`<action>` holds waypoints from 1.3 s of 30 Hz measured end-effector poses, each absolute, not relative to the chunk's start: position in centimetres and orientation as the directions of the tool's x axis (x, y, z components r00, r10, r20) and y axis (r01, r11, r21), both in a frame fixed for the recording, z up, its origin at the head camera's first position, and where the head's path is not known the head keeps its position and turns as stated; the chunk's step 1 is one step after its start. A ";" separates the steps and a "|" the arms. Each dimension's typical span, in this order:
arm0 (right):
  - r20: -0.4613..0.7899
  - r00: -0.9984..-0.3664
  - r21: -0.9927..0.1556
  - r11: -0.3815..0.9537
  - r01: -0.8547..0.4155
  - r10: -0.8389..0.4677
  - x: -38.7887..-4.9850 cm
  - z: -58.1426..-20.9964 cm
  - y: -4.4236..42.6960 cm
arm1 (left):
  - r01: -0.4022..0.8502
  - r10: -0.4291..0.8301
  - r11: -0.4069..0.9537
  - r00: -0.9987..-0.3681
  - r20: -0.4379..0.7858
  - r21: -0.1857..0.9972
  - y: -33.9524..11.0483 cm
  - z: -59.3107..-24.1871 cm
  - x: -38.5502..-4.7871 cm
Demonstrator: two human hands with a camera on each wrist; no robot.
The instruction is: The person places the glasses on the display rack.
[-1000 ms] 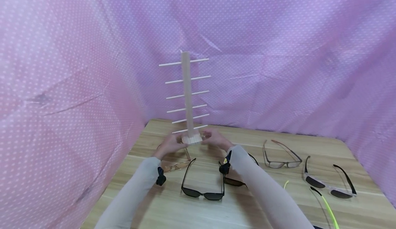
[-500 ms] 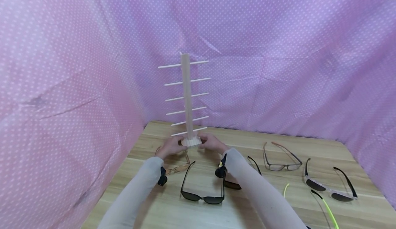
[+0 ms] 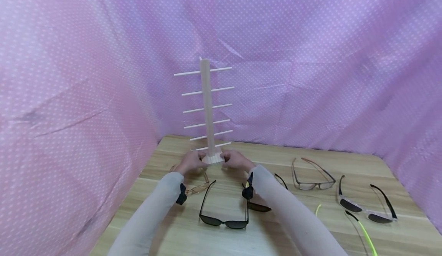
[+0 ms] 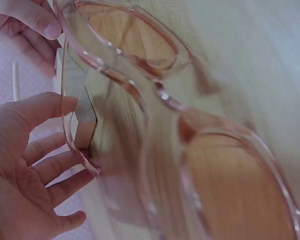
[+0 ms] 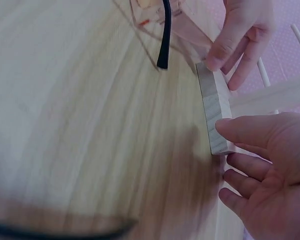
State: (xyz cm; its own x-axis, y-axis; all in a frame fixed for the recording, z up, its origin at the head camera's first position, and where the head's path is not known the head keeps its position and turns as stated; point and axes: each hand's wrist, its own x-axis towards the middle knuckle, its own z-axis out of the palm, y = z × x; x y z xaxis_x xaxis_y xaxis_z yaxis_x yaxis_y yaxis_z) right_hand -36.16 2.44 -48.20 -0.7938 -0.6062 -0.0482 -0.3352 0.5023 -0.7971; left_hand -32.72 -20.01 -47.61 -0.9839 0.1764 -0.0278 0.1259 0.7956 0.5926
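A pale wooden display stand [image 3: 207, 110] with several thin crossbars stands upright near the back of the table. My left hand [image 3: 191, 161] holds the left end of its base [image 3: 213, 158], thumb in front. At the right end, my right hand [image 3: 237, 160] grips the same base; in the right wrist view its thumb presses the front face, with fingers behind. Pink-framed glasses with orange-tinted lenses [image 4: 230, 175] lie under my left wrist, partly hidden by it in the head view. Black sunglasses [image 3: 224, 223] lie unfolded between my forearms.
My right forearm partly covers brown-lensed sunglasses [image 3: 259, 207]. To the right lie grey-framed glasses [image 3: 310, 185], sunglasses with black arms and clear frame [image 3: 366, 211], and glasses with yellow-green arms [image 3: 366, 236]. A pink dotted curtain [image 3: 293, 56] surrounds the wooden table [image 3: 193, 237].
The head view has shifted slightly. Both hands stay at the base of the stand, and my right wrist sits a little lower. The glasses lie where they were.
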 end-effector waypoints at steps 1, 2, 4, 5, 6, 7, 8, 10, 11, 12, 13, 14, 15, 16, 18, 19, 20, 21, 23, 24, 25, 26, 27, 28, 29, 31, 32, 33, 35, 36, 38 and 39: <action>-0.051 -0.793 -0.783 0.516 -0.346 -0.607 -36.2 -48.1 2.7 | 0.125 0.175 0.801 -0.984 -0.029 0.586 -19.8 -47.6 -32.8; -0.056 -0.791 -0.771 0.530 -0.353 -0.609 -36.2 -48.0 3.1 | 0.128 0.178 0.805 -0.984 -0.029 0.579 -19.6 -47.6 -32.9; -0.069 -0.792 -0.755 0.551 -0.356 -0.607 -36.3 -47.9 3.8 | 0.146 0.194 0.807 -0.981 -0.022 0.572 -19.1 -47.5 -33.2; -0.076 -0.792 -0.746 0.561 -0.358 -0.605 -36.4 -47.9 4.1 | 0.158 0.204 0.808 -0.979 -0.019 0.568 -18.9 -47.5 -33.3; -0.078 -0.794 -0.740 0.569 -0.359 -0.603 -36.4 -47.8 4.5 | 0.170 0.214 0.811 -0.977 -0.014 0.559 -18.6 -47.6 -33.3; -0.083 -0.799 -0.741 0.573 -0.350 -0.596 -36.4 -47.8 4.9 | 0.181 0.226 0.812 -0.974 -0.012 0.556 -18.3 -47.6 -33.4; -0.088 -0.800 -0.743 0.574 -0.344 -0.593 -36.5 -47.8 5.3 | 0.190 0.234 0.813 -0.972 -0.010 0.551 -18.0 -47.5 -33.5; -0.092 -0.803 -0.748 0.573 -0.334 -0.589 -36.5 -47.8 6.0 | 0.207 0.255 0.814 -0.967 -0.015 0.543 -17.3 -47.5 -33.6; -0.093 -0.802 -0.753 0.568 -0.331 -0.591 -36.5 -47.8 6.4 | 0.212 0.264 0.813 -0.964 -0.020 0.543 -16.9 -47.4 -33.6; -0.092 -0.803 -0.759 0.564 -0.326 -0.589 -36.5 -47.7 6.8 | 0.218 0.275 0.811 -0.961 -0.024 0.544 -16.6 -47.3 -33.6; -0.091 -0.803 -0.763 0.560 -0.324 -0.588 -36.5 -47.7 7.3 | 0.221 0.283 0.806 -0.959 -0.030 0.549 -16.2 -47.3 -33.7; -0.085 -0.803 -0.764 0.557 -0.327 -0.589 -36.5 -47.7 7.7 | 0.225 0.293 0.802 -0.955 -0.036 0.554 -15.8 -47.2 -33.7; -0.083 -0.806 -0.765 0.555 -0.325 -0.586 -36.5 -47.7 8.1 | 0.234 0.308 0.796 -0.951 -0.041 0.558 -15.5 -47.1 -33.7; -0.077 -0.811 -0.763 0.558 -0.327 -0.580 -36.5 -47.7 8.5 | 0.243 0.321 0.792 -0.946 -0.044 0.560 -15.1 -47.1 -33.8; -0.073 -0.821 -0.755 0.569 -0.326 -0.566 -36.6 -47.8 9.3 | 0.274 0.358 0.788 -0.933 -0.048 0.552 -14.4 -47.0 -33.9; -0.075 -0.826 -0.751 0.576 -0.322 -0.559 -36.6 -47.8 9.7 | 0.292 0.378 0.785 -0.925 -0.048 0.546 -14.0 -47.0 -34.0; -0.075 -0.829 -0.746 0.583 -0.322 -0.554 -36.6 -47.9 10.1 | 0.317 0.400 0.787 -0.915 -0.046 0.529 -13.7 -47.0 -34.1; -0.077 -0.834 -0.741 0.591 -0.319 -0.546 -36.6 -48.0 10.6 | 0.345 0.424 0.787 -0.905 -0.042 0.512 -13.3 -47.1 -34.3; -0.072 -0.840 -0.728 0.604 -0.324 -0.538 -36.5 -48.1 11.4 | 0.399 0.470 0.785 -0.882 -0.035 0.474 -12.6 -47.1 -34.5; -0.070 -0.840 -0.726 0.605 -0.327 -0.538 -36.4 -48.2 11.7 | 0.427 0.492 0.782 -0.870 -0.030 0.454 -12.3 -47.1 -34.6; -0.060 -0.839 -0.722 0.604 -0.337 -0.541 -36.4 -48.3 12.0 | 0.447 0.508 0.780 -0.861 -0.026 0.439 -12.0 -47.1 -34.6; -0.050 -0.838 -0.720 0.601 -0.346 -0.543 -36.3 -48.4 12.2 | 0.466 0.522 0.779 -0.853 -0.021 0.419 -11.8 -47.1 -34.6; -0.043 -0.838 -0.717 0.601 -0.353 -0.544 -36.2 -48.5 12.5 | 0.481 0.533 0.777 -0.846 -0.017 0.407 -11.5 -47.1 -34.7; -0.035 -0.836 -0.711 0.602 -0.364 -0.547 -36.2 -48.6 12.7 | 0.493 0.541 0.776 -0.841 -0.015 0.393 -11.3 -47.1 -34.7; -0.028 -0.834 -0.707 0.601 -0.373 -0.551 -36.1 -48.6 12.9 | 0.496 0.543 0.777 -0.840 -0.014 0.389 -11.1 -47.1 -34.8; -0.015 -0.831 -0.697 0.602 -0.389 -0.556 -36.1 -48.5 13.3 | 0.502 0.547 0.776 -0.837 -0.010 0.382 -10.6 -47.1 -34.9; -0.016 -0.832 -0.697 0.602 -0.388 -0.554 -36.0 -48.5 13.6 | 0.501 0.545 0.778 -0.838 -0.011 0.379 -10.3 -47.1 -35.0; -0.013 -0.832 -0.693 0.605 -0.392 -0.554 -36.0 -48.5 13.8 | 0.497 0.542 0.781 -0.840 -0.015 0.379 -10.1 -47.2 -35.1; -0.008 -0.834 -0.690 0.607 -0.395 -0.552 -36.0 -48.4 14.2 | 0.485 0.533 0.786 -0.846 -0.024 0.384 -9.7 -47.3 -35.3; -0.006 -0.835 -0.689 0.608 -0.395 -0.550 -36.0 -48.4 14.4 | 0.479 0.530 0.789 -0.848 -0.030 0.385 -9.5 -47.3 -35.5; 0.004 -0.835 -0.682 0.609 -0.405 -0.551 -36.0 -48.4 14.7 | 0.470 0.521 0.795 -0.853 -0.036 0.384 -9.1 -47.4 -35.7; 0.009 -0.833 -0.674 0.612 -0.413 -0.553 -36.0 -48.5 14.9 | 0.466 0.518 0.796 -0.854 -0.038 0.385 -8.9 -47.5 -35.8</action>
State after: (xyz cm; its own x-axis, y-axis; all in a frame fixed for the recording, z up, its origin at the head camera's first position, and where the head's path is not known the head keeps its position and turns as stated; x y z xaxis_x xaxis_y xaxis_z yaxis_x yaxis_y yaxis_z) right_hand -35.97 14.91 -48.45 -0.8330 -0.5532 0.0086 -0.4134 0.6120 -0.6742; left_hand -35.81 -8.93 -47.47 -0.8543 0.5185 -0.0377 0.4662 0.7963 0.3854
